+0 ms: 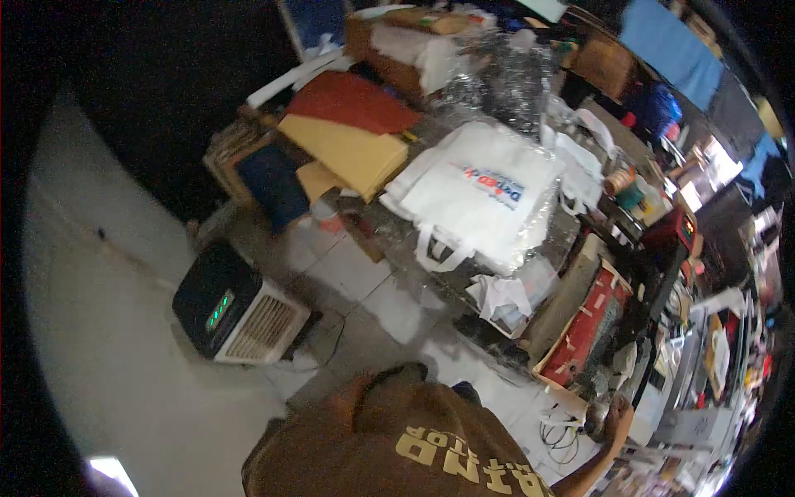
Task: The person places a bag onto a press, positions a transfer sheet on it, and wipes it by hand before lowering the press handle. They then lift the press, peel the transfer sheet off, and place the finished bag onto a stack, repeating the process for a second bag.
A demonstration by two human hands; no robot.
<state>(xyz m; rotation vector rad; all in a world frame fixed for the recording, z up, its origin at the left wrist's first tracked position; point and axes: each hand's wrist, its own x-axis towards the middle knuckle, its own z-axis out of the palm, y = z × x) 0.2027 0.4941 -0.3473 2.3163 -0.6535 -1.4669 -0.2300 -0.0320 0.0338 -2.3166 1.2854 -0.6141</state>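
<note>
My right hand (617, 414) sits low right, just beside looped white cords (561, 432). Fingers curled, can't tell if they hold anything (too blurry). Left hand out of view. Open box (617, 277) nearby holds red sheets (586, 330). White tote bags (489, 190) lie in clear plastic on the desk (571, 228).

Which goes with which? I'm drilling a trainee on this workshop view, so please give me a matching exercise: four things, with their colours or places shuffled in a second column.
Things:
1. stack of white bags
2. lights on the floor unit
3. top folded cloth
4. looped cord

Matches:
A. red
B. on the floor beside the right hand
C. blue and red print
D. green

Pairs: 1-C; 2-D; 3-A; 4-B
</note>
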